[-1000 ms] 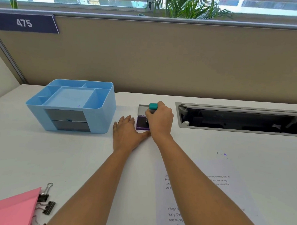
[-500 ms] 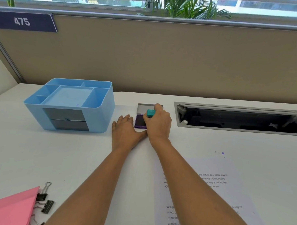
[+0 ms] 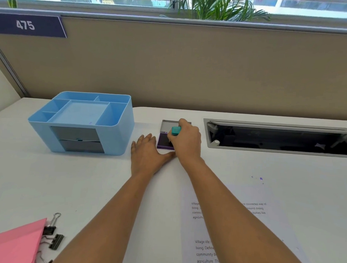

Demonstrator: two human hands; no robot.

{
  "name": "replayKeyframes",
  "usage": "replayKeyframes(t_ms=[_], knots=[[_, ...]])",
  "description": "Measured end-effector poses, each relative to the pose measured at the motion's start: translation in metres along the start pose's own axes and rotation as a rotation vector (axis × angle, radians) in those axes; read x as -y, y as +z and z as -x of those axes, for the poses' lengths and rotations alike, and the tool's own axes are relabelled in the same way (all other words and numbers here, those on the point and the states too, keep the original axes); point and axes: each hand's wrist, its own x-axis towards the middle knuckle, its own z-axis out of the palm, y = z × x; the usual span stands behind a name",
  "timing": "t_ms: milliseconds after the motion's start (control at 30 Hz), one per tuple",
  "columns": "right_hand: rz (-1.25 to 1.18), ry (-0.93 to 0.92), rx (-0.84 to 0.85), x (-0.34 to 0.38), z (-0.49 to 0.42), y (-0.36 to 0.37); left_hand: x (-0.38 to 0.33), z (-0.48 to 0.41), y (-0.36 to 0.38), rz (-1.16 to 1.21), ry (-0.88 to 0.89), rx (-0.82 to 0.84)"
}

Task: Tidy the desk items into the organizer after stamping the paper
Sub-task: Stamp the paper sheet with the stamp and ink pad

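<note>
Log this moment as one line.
right hand: grips teal stamp over purple ink pad, contact hidden | left hand: flat on desk beside pad | organizer: left of hands | paper: under right forearm

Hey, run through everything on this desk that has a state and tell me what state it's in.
Ink pad: lid open, flipped back.
Stamp: at the pad, gripped by right hand.
Left hand: flat on desk beside the pad.
Organizer: drawers shut, top compartments empty.
Paper: flat, partly under the right forearm.
Binder clips: loose on desk.
</note>
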Motion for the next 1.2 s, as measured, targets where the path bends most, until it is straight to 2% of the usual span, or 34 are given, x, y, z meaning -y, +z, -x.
replayKeyframes(t_ms=[500, 800, 1200], knots=[[0.06, -0.003, 0.157, 0.002, -0.042, -0.008, 0.002, -0.002, 0.001, 0.004, 0.001, 0.006], [0.056, 0.042, 0.136, 0.003, -0.047, -0.007, -0.003, 0.005, -0.009, 0.318, -0.07, -0.155], [-0.003, 0.059, 0.048, -0.001, -0.042, -0.006, -0.002, 0.0, -0.005, 0.224, -0.1, -0.158]])
